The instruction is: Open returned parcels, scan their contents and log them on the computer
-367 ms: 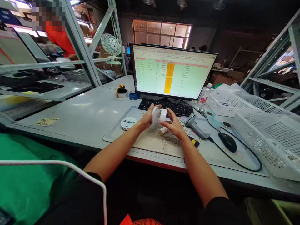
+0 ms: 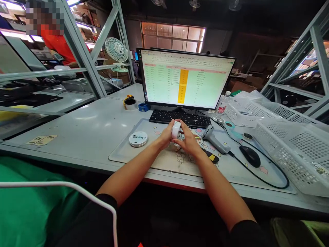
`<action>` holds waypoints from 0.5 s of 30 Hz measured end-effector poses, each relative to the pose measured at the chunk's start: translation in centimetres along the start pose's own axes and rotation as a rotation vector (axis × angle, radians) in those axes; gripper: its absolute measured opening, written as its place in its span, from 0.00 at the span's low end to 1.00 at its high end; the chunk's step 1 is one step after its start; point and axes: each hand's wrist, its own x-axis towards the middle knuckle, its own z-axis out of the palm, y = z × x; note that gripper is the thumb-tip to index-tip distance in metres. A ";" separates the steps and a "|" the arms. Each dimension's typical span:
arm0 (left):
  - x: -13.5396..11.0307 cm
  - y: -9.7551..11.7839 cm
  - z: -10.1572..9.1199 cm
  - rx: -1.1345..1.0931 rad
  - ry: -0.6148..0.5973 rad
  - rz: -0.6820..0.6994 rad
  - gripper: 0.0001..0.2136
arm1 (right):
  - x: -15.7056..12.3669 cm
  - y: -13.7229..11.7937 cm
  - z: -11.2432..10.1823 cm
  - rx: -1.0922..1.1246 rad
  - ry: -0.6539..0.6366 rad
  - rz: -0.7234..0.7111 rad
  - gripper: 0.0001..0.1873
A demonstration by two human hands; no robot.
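Site: warehouse packing station | beyond fingers (image 2: 183, 134): spreadsheet monitor (image 2: 183, 79), cardboard boxes (image 2: 244, 85) | right of fingers: barcode scanner (image 2: 214, 140), perforated plastic baskets (image 2: 288, 147) | left of fingers: steel shelving racks (image 2: 83, 51)

"Sbeauty" in black lettering, on a round white container (image 2: 138, 138)

Warm light glows through the frosted window (image 2: 172, 39) at twelve o'clock and the monitor (image 2: 183, 79) shines bright — the ceiling stays dim. Glare streaks the desk (image 2: 84, 118) at ten o'clock; steel shelving (image 2: 303, 61) at three o'clock bows — wide-lens distortion.
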 end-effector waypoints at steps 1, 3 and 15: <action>-0.1 0.1 -0.1 0.005 0.016 -0.007 0.20 | 0.0 -0.3 0.0 -0.035 -0.003 -0.024 0.55; -0.2 0.3 -0.3 0.019 0.046 -0.015 0.19 | 0.0 -0.8 0.0 -0.089 -0.017 -0.051 0.55; -1.1 0.1 -2.5 0.219 -0.094 0.079 0.25 | -0.1 -2.5 1.4 0.144 0.013 0.146 0.50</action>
